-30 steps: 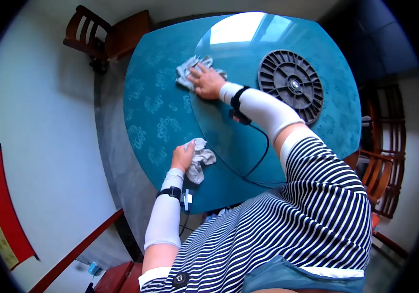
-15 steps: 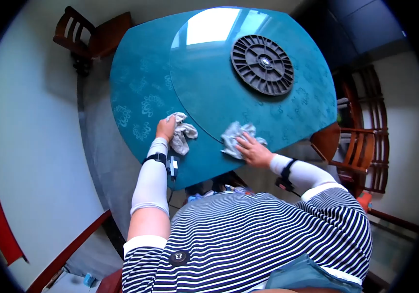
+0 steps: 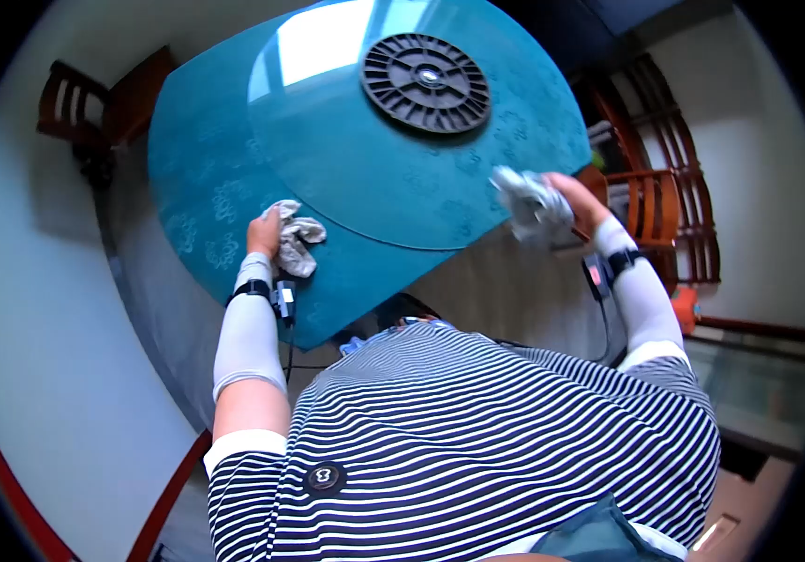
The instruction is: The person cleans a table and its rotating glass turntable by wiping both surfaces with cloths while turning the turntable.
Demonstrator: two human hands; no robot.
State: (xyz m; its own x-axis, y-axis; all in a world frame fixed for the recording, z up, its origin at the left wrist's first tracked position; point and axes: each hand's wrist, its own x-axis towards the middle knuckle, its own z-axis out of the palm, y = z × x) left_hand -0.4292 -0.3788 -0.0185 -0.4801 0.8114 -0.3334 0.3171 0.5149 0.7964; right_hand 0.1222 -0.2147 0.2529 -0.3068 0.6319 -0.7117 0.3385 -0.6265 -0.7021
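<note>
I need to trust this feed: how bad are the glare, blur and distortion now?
Head view: bright glare washes out a far patch of the table; the grey cloth in the right hand is blurred, while the beige cloth at the left hand looks sharper. Head view, too: strong wide-angle bending, corners black.

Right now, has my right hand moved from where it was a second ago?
Yes. Against the table, your right hand has gone from left of the black ribbed disc to just past the table's near right edge.
</note>
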